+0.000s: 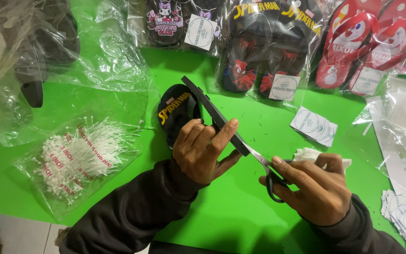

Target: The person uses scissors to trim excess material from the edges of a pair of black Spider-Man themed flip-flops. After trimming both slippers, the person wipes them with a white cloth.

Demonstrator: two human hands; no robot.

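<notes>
Gripping a black flip-flop edge-up, the left hand steadies its sole for the scissors, which the right hand grasps, blades meeting its edge above the green bench.

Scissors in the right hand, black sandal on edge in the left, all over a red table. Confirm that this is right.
Not quite: the table is bright green, not red, as the head view shows. The rest stands: the right hand holds the scissors, and the left hand grips the black sandal, turned on edge.
</notes>
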